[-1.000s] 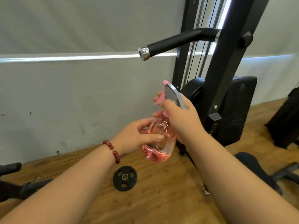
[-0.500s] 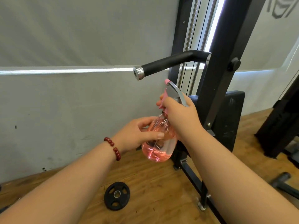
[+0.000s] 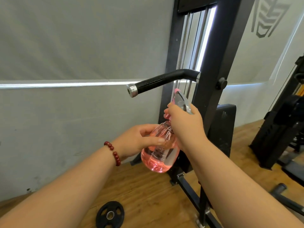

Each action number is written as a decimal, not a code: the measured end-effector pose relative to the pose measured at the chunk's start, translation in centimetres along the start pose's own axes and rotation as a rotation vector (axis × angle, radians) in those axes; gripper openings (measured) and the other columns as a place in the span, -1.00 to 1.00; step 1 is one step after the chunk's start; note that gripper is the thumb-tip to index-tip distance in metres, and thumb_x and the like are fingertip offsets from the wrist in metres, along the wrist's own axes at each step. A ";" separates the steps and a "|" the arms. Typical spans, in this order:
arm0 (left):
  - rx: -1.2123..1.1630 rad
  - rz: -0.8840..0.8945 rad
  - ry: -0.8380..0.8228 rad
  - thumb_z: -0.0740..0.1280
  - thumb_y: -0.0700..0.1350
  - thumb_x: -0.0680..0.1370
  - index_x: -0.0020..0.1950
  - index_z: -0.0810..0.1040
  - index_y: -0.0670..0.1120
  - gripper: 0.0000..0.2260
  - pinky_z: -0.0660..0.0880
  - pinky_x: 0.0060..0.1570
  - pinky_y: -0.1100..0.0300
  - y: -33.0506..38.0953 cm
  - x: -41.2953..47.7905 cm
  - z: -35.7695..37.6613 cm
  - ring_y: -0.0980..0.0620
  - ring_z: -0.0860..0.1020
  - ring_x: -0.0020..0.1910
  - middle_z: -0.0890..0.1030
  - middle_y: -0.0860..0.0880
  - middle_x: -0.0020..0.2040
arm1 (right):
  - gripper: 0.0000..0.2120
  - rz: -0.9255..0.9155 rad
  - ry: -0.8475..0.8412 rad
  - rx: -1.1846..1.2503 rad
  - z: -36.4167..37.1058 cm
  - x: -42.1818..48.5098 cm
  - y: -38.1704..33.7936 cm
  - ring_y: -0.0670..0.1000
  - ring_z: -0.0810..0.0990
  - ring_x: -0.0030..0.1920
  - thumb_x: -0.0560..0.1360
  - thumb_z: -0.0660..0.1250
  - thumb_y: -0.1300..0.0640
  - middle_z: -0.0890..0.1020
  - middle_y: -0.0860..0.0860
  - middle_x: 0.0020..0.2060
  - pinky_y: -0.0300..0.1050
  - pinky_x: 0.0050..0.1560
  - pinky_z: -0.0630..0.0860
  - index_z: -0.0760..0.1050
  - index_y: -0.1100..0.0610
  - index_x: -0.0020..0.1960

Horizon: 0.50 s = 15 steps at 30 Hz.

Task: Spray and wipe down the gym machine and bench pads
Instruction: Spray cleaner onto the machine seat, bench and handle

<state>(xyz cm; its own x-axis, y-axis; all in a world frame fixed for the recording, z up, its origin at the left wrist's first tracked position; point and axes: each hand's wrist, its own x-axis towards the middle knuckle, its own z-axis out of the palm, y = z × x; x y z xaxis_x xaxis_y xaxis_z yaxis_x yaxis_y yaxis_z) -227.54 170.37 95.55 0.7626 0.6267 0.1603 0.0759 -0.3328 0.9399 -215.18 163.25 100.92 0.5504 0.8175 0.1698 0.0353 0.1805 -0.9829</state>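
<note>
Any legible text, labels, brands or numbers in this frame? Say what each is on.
No legible text.
Wall emblem: grey graphic, no letters.
Black pad: faint mark, too blurred to read.
Spray bottle: no label visible.

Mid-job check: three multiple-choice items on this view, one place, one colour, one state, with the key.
1. Where does the weight plate lie?
A. on the wooden floor
B. on a chair
C. on a shelf

2. What colour is the liquid in the spray bottle?
A. blue
B. pink
C. green

3. What is the left hand doing?
A. hanging idle
B. holding a cloth
C. gripping the bottle's body

Key: 1 A, it lies flat on the boards; 2 B, pink shows through the clear wall; 3 C, its thumb and fingers curl round it, and the right hand holds the sprayer head.
</note>
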 end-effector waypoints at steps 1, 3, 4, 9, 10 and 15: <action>0.004 0.007 -0.003 0.42 0.08 0.44 0.14 0.58 0.13 -0.72 0.55 -0.07 0.29 0.2 0.1 -0.1 0.15 0.65 -0.02 0.69 0.13 -0.02 | -0.95 -0.005 0.006 -0.018 0.0 -0.1 -0.2 0.27 0.53 -0.16 0.50 0.31 0.26 0.51 0.27 -0.18 0.22 0.00 0.58 0.46 0.19 -0.04; 0.007 0.025 -0.015 0.36 0.07 0.39 0.12 0.57 0.14 -0.70 0.55 -0.09 0.29 0.5 0.2 -0.2 0.16 0.65 -0.05 0.69 0.16 -0.06 | -0.96 -0.028 0.013 -0.048 -0.1 -0.4 -0.6 0.31 0.56 -0.11 0.51 0.32 0.23 0.53 0.32 -0.01 0.35 0.05 0.54 0.47 0.16 -0.06; 0.013 0.032 -0.020 0.36 0.08 0.38 0.11 0.57 0.15 -0.69 0.55 -0.07 0.27 0.6 0.2 -0.2 0.16 0.65 -0.05 0.69 0.16 -0.07 | -0.96 -0.042 0.022 -0.055 -0.2 -0.5 -0.7 0.25 0.55 -0.14 0.50 0.32 0.22 0.53 0.29 0.02 0.37 0.03 0.53 0.48 0.14 -0.12; 0.036 0.035 -0.058 0.45 0.20 0.35 0.15 0.57 0.16 -0.61 0.58 0.08 0.10 0.7 0.6 0.0 0.06 0.66 0.01 0.69 0.08 0.02 | -0.85 -0.035 0.091 -0.002 -0.5 -0.9 -0.6 0.22 0.55 -0.15 0.51 0.31 0.25 0.51 0.22 -0.21 0.37 0.01 0.55 0.49 0.05 -0.19; 0.035 0.035 -0.073 0.41 0.23 0.31 0.16 0.56 0.16 -0.56 0.58 0.08 0.11 0.7 0.5 0.1 0.06 0.66 0.02 0.69 0.07 0.03 | -0.82 -0.021 0.105 0.019 -0.6 -0.9 -0.5 0.25 0.59 -0.09 0.52 0.31 0.24 0.53 0.14 -0.21 0.33 0.02 0.57 0.47 -0.01 -0.18; -0.003 0.027 -0.090 0.40 0.22 0.31 0.20 0.55 0.14 -0.52 0.58 0.09 0.12 -0.3 -1.0 0.0 0.05 0.65 0.05 0.68 0.05 0.07 | -0.80 -0.033 0.055 0.002 -0.3 -2.0 0.7 0.10 0.51 -0.16 0.54 0.29 0.22 0.50 0.09 -0.22 0.04 -0.10 0.58 0.42 -0.03 -0.19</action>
<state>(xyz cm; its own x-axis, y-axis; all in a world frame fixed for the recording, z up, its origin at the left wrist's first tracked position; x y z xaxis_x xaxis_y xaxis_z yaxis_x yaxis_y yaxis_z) -228.36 169.87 95.11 0.8189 0.5517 0.1580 0.0529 -0.3466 0.9365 -216.02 161.61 99.92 0.5940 0.7798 0.1979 0.0528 0.2077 -0.9768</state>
